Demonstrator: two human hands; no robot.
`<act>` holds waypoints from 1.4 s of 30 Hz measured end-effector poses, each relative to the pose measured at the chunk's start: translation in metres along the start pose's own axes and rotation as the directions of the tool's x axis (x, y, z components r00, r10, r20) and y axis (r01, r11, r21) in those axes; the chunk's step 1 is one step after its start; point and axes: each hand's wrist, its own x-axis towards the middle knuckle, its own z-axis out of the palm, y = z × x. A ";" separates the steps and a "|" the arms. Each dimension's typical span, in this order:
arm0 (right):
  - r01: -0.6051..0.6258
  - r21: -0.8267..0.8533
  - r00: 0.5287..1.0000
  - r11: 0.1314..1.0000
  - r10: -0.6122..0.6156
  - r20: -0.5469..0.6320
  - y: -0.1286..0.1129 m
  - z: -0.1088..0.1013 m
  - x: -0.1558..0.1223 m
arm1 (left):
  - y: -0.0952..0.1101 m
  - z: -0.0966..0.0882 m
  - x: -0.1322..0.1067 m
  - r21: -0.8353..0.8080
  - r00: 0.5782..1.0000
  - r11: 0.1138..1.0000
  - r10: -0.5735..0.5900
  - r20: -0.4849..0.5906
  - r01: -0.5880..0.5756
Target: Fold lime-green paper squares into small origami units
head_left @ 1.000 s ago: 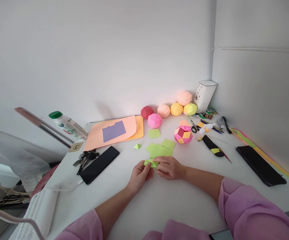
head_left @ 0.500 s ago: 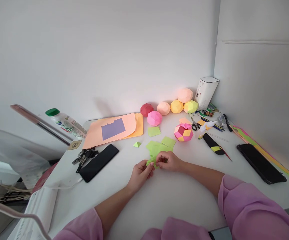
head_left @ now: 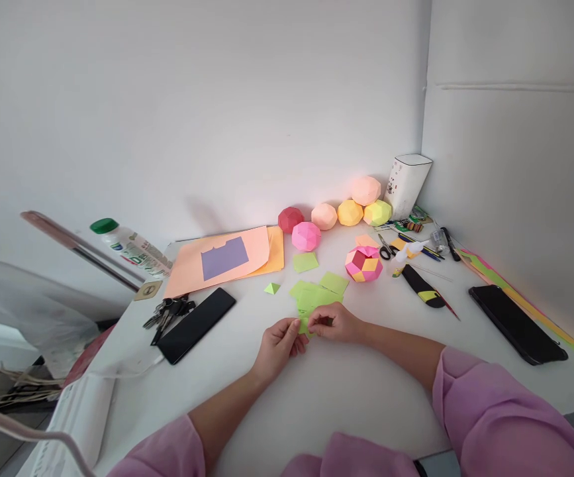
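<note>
Close together over the table, my left hand (head_left: 277, 348) and my right hand (head_left: 337, 322) pinch at a small light-green paper piece (head_left: 304, 324). Fingers cover most of this piece, so its folds are hard to make out. Just beyond my right hand lie several light-green paper pieces (head_left: 311, 295), overlapping, with a separate green square (head_left: 306, 262) behind them. A small green folded paper pyramid (head_left: 272, 288) rests to their left. Farther right stands a pink and yellow faceted paper ball (head_left: 364, 265) with an opening in its top.
Along the wall sit several finished-looking paper balls (head_left: 350, 212). Left are coloured sheets (head_left: 187, 268), keys (head_left: 167, 310), a black phone (head_left: 197, 326) and a green-capped bottle (head_left: 135, 245). Right are scissors (head_left: 384, 252), glue bottles (head_left: 400, 260), a utility knife (head_left: 422, 286) and a black case (head_left: 518, 324).
The green piece, plainer in my left fingertips before, is now mostly hidden. My left thumb and fingers have shifted slightly around it; my right hand stays nearly in place.
</note>
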 end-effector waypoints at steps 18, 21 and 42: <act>0.373 -0.351 0.927 0.859 -0.363 0.096 0.002 0.004 -0.003 | 0.001 0.000 -0.001 -0.024 0.998 0.999 -0.032 -0.051 0.030; 0.469 -0.544 0.867 0.696 -0.480 0.133 0.002 0.004 -0.005 | 0.000 -0.001 -0.001 -0.014 0.999 0.999 -0.036 -0.033 0.035; 0.350 -0.450 0.916 0.822 -0.400 -0.018 0.006 0.010 -0.006 | 0.002 0.001 -0.004 0.095 0.999 0.995 -0.024 -0.044 0.028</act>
